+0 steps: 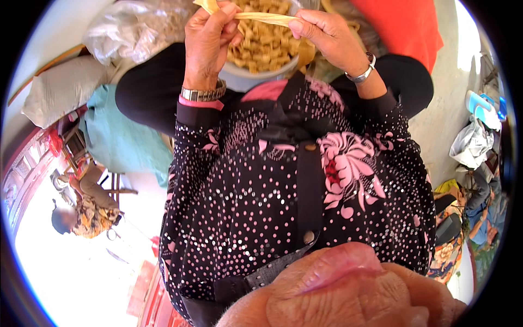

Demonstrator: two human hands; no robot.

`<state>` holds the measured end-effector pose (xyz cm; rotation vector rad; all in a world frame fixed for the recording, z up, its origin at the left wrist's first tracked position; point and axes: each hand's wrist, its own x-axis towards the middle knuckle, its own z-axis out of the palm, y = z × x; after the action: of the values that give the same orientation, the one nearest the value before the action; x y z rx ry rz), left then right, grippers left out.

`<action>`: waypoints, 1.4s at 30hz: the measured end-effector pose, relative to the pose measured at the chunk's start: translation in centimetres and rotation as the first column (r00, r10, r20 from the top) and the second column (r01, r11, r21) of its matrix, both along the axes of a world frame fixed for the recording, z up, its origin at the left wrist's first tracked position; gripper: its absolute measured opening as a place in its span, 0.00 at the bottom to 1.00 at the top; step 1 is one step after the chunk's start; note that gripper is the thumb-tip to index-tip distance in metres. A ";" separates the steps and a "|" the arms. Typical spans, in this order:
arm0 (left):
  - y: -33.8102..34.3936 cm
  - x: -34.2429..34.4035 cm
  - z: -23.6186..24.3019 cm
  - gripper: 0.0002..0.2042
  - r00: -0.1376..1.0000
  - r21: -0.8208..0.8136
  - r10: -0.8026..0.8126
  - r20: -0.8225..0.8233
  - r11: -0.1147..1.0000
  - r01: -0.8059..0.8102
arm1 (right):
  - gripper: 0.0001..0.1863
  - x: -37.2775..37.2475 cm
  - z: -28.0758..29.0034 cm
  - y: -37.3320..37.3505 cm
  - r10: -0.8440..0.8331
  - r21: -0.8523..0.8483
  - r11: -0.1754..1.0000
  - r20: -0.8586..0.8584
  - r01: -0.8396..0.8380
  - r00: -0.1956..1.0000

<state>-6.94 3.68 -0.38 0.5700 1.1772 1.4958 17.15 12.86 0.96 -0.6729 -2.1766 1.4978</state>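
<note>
A pale yellow, straw-like strip (268, 18) is stretched almost level between my two hands at the top of the head view. Its one end sticks up past my left hand (210, 43), whose thumb and fingers pinch it. The thumb and fingers of my right hand (333, 42) grip the other end. Just beneath the strip, a pale round basin (239, 72) holds a heap of yellow braided-looking material (261, 46). What the strip is made of I cannot tell for sure.
Clear plastic bags (133, 30) lie at the upper left, by a grey cushion (65, 90) and teal cloth (122, 131). Red cloth (406, 27) is at the upper right. Another person (90, 210) is at the far left. Bags and clothes (473, 143) pile up along the right.
</note>
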 end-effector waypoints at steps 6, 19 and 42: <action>6.5 -1.3 4.2 0.07 0.996 0.154 0.025 -0.089 0.988 -0.011 | 0.19 -2.0 4.9 6.2 -0.121 0.306 0.944 -0.025 0.123 0.992; 17.1 -8.1 -2.5 0.09 0.357 0.217 0.274 -0.893 0.957 -0.192 | 0.19 -9.0 -5.4 18.0 -0.401 0.709 0.681 0.155 0.181 0.903; -5.1 3.4 -8.3 0.24 0.852 -0.149 -0.236 0.468 0.929 0.339 | 0.18 -6.9 1.1 -6.7 0.154 -0.101 0.978 -0.250 -0.184 0.956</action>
<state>-3.51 -1.38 -8.64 0.2162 0.8412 1.1309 10.21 6.20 2.07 -0.3258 -2.0104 1.7148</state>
